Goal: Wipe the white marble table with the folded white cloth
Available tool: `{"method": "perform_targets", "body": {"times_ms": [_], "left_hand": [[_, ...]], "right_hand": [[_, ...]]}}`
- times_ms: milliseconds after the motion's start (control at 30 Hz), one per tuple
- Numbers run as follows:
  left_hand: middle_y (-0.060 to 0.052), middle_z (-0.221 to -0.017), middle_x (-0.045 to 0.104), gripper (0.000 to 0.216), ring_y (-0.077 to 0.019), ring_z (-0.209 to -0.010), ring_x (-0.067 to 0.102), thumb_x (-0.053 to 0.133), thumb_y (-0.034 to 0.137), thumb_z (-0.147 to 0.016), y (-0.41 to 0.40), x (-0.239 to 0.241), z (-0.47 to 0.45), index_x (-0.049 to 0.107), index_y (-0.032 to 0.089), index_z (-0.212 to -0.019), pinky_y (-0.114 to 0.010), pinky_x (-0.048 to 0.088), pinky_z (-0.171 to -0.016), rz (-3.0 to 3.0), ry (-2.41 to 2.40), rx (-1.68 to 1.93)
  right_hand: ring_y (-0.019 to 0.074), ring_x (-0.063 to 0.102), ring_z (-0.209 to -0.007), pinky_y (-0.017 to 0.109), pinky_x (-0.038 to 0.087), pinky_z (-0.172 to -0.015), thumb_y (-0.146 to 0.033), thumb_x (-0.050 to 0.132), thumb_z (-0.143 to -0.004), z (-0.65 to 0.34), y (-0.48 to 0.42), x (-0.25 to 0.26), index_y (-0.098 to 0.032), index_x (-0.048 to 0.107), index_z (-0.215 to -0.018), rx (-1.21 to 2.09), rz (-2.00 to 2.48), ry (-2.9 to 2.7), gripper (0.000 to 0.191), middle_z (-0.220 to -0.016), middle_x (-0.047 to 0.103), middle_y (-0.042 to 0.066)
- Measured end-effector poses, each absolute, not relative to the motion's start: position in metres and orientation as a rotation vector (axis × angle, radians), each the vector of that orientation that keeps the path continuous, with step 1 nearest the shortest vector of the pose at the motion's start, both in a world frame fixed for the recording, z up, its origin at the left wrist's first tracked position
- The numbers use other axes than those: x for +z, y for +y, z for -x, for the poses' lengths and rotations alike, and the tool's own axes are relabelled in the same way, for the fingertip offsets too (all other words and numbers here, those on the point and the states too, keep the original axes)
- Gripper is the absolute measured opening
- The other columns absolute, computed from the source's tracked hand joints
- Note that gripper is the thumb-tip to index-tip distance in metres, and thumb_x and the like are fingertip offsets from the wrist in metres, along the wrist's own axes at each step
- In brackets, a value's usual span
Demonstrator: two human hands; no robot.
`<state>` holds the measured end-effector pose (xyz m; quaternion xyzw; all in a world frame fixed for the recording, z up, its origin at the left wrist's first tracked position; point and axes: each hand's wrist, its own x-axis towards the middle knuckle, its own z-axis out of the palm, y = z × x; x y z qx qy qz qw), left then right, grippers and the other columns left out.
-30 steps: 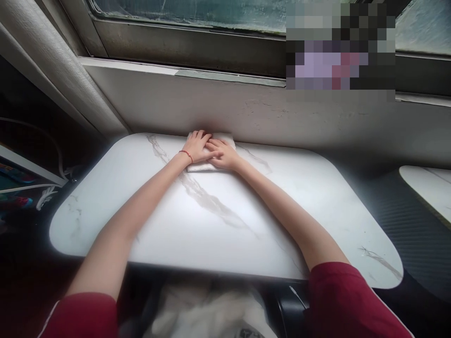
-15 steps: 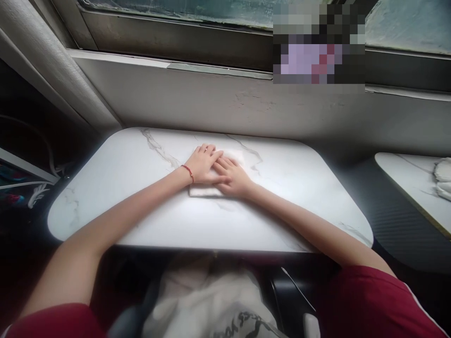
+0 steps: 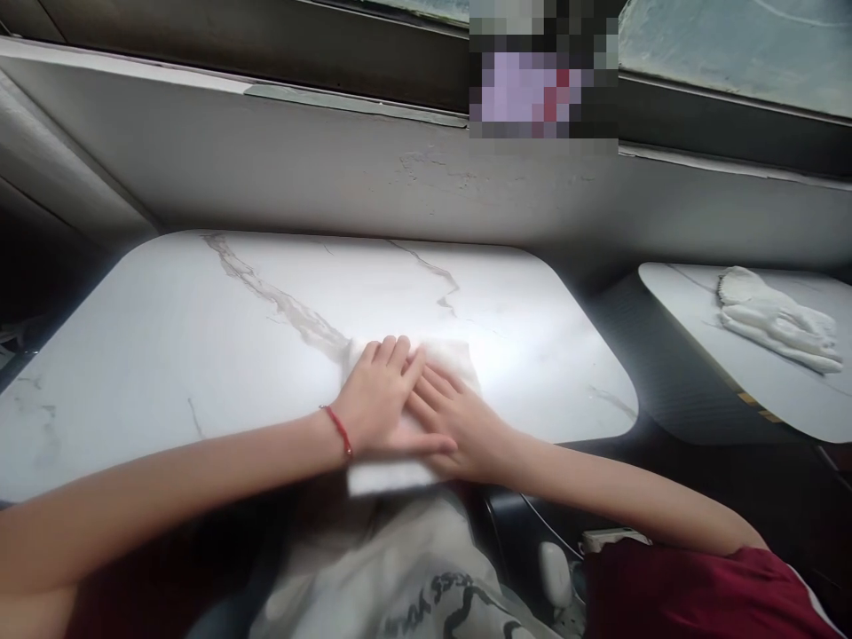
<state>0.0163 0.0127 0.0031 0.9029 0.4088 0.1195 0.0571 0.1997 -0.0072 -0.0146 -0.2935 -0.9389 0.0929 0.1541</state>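
Observation:
A folded white cloth (image 3: pixel 386 477) lies under both hands at the near edge of the white marbled table (image 3: pixel 200 355), its front end reaching past that edge. My left hand (image 3: pixel 382 399) is flat with fingers stretched out, a red bracelet on its wrist. Its thumb and index finger overlap my right hand (image 3: pixel 469 426), which also lies flat on the cloth, fingers extended forward and left. Both palms press down from above; neither hand is wrapped around the cloth. The palms hide the cloth's middle.
To the right stands a second marbled table (image 3: pixel 692 311) with crumpled white gloves or cloth (image 3: pixel 776 319) on it. Behind the table rise a pale wall (image 3: pixel 319 169) and a window. A printed white fabric (image 3: pixel 399 568) is below the table edge.
Both hands and the white cloth have slid toward me, from the middle of the table to its near edge. The view has shifted, showing more of the second table.

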Motion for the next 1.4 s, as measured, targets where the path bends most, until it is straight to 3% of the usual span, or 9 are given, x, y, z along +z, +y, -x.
{"method": "perform_targets", "body": {"times_ms": [200, 367, 500, 733, 1100, 1400], "left_hand": [[-0.023, -0.137, 0.056, 0.111, -0.0411, -0.124, 0.048, 0.041, 0.094, -0.073, 0.028, 0.003, -0.025, 0.052, 0.012, -0.147, -0.053, 0.037, -0.105, -2.741, 1.257, 0.33], [-0.023, -0.137, 0.055, 0.104, -0.0386, -0.121, 0.049, 0.042, 0.089, -0.078, 0.067, 0.002, -0.038, 0.051, 0.011, -0.146, -0.05, 0.035, -0.104, -2.822, 1.31, 0.271], [-0.022, -0.127, 0.059, 0.093, -0.0393, -0.116, 0.05, 0.045, 0.085, -0.081, 0.108, 0.002, -0.057, 0.058, 0.01, -0.136, -0.048, 0.037, -0.098, -2.842, 1.408, 0.289], [-0.026, -0.133, 0.053, 0.089, -0.044, -0.123, 0.046, 0.045, 0.085, -0.083, 0.183, -0.002, -0.087, 0.064, 0.007, -0.123, -0.051, 0.034, -0.101, -2.814, 1.448, 0.457], [-0.023, -0.136, 0.053, 0.081, -0.0419, -0.125, 0.047, 0.04, 0.079, -0.09, 0.257, -0.008, -0.09, 0.063, 0.011, -0.128, -0.051, 0.036, -0.102, -2.78, 1.403, 0.562], [-0.02, -0.137, 0.054, 0.075, -0.0424, -0.125, 0.047, 0.04, 0.076, -0.092, 0.275, -0.013, -0.091, 0.064, 0.015, -0.127, -0.051, 0.037, -0.101, -2.747, 1.401, 0.614]], "right_hand": [[0.0338, 0.033, -0.151, 0.06, 0.031, -0.123, -0.04, 0.05, -0.093, -0.207, 0.007, -0.014, -0.026, 0.031, -0.158, 0.242, 0.857, -2.686, 0.07, -0.157, 0.046, 0.011], [0.035, 0.036, -0.148, 0.058, 0.032, -0.12, -0.041, 0.047, -0.095, -0.218, 0.049, -0.018, -0.02, 0.04, -0.153, 0.157, 0.855, -2.677, 0.062, -0.152, 0.049, 0.016], [0.0349, 0.04, -0.144, 0.057, 0.032, -0.118, -0.043, 0.047, -0.094, -0.237, 0.102, -0.022, -0.021, 0.047, -0.147, 0.121, 0.768, -2.692, 0.057, -0.148, 0.053, 0.016], [0.0354, 0.047, -0.137, 0.055, 0.032, -0.115, -0.038, 0.047, -0.089, -0.267, 0.185, -0.024, -0.019, 0.055, -0.141, 0.086, 0.722, -2.701, 0.055, -0.14, 0.059, 0.016], [0.0357, 0.053, -0.125, 0.052, 0.035, -0.108, -0.033, 0.048, -0.082, -0.265, 0.25, -0.029, -0.019, 0.065, -0.126, 0.164, 0.921, -2.522, 0.05, -0.133, 0.064, 0.014], [0.0328, 0.057, -0.115, 0.049, 0.04, -0.103, -0.039, 0.045, -0.086, -0.266, 0.263, -0.025, -0.019, 0.068, -0.122, 0.174, 0.941, -2.496, 0.047, -0.125, 0.066, 0.013]]}}
